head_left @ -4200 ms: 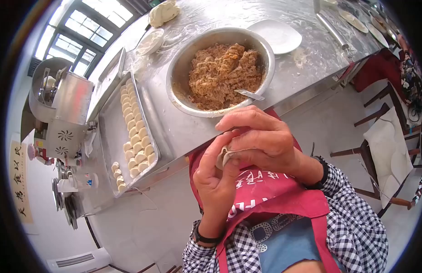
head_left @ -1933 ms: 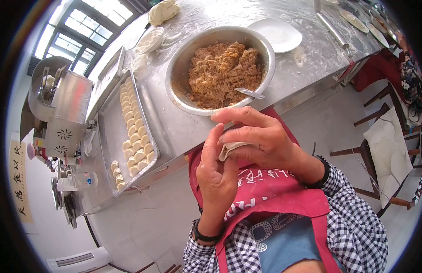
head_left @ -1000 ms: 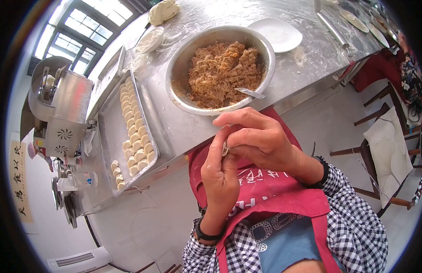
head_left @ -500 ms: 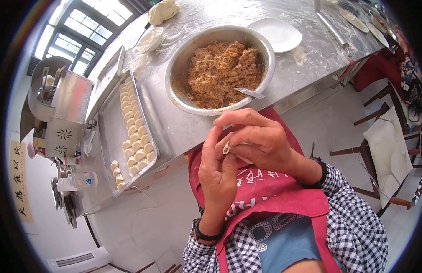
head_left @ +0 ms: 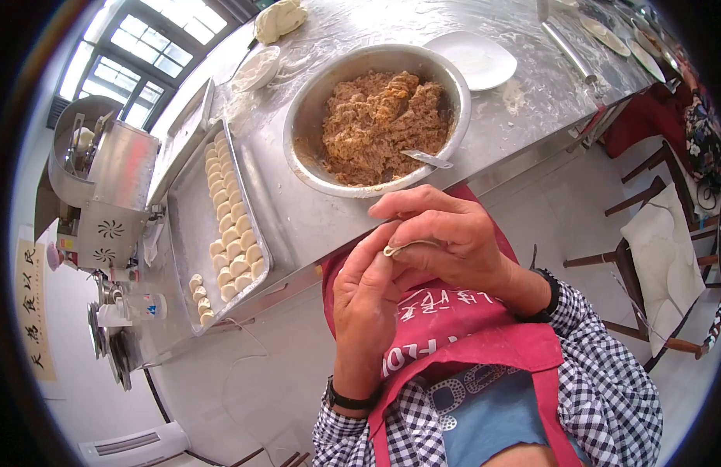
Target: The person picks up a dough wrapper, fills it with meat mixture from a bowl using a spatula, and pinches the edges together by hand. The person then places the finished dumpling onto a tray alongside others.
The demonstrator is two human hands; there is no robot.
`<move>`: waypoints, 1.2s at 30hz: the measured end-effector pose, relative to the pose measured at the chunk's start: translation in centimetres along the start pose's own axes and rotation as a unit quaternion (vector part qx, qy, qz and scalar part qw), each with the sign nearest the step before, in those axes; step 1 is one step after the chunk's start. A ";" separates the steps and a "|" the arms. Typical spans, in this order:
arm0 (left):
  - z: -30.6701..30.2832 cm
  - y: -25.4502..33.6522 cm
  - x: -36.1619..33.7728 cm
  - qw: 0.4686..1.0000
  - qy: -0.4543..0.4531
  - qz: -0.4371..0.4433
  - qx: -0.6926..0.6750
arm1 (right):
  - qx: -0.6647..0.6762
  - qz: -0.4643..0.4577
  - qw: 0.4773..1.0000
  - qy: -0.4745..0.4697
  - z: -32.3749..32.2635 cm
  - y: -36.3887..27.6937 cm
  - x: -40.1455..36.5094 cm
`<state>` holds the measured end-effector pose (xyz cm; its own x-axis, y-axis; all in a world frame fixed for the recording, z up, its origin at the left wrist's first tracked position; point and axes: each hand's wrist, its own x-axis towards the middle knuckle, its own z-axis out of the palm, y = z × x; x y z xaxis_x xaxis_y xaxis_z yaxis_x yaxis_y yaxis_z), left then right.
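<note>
Between my two hands is a small folded dough wrapper (head_left: 413, 245), its pale edge showing; what lies inside it is hidden. My left hand (head_left: 366, 300) pinches its left end between thumb and fingers. My right hand (head_left: 450, 241) is curled over its right part, fingers bent round it. Just beyond the hands stands a metal bowl (head_left: 298, 159) of brown minced filling (head_left: 380, 124), with a spatula (head_left: 429, 159) resting in it. On the left, a metal tray (head_left: 191, 261) holds rows of folded dumplings (head_left: 234, 249).
A white plate (head_left: 477, 61) lies behind the bowl on the floury metal table (head_left: 500, 132). A small bowl (head_left: 255, 68) and a dough lump (head_left: 279, 19) are at the back left. A machine (head_left: 115, 175) stands far left, a chair (head_left: 664, 257) at the right.
My left hand has turned and its fingers have closed in toward my right hand. The wrapper's opening has narrowed to a longer, flatter edge.
</note>
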<state>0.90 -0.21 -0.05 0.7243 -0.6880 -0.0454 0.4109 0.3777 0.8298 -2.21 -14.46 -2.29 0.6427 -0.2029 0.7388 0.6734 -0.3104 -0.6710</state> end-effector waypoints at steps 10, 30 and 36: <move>-0.5 -0.2 0.2 0.998 -0.015 -0.020 -0.057 | -0.014 -0.019 1.000 -0.020 -0.2 -0.3 0.0; -0.7 0.1 0.5 0.998 -0.004 -0.060 -0.022 | 0.064 0.058 0.993 -0.086 -0.8 0.3 -0.2; -0.8 0.2 0.5 0.997 -0.023 -0.076 -0.008 | 0.072 0.080 0.990 -0.088 -1.0 0.2 -0.1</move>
<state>1.76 -0.02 -0.38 0.6272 -0.7655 -0.1436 0.5229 0.2771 0.8061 -2.51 -15.41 -2.46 0.7907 -0.0705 0.6081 0.5945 -0.1486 -0.7902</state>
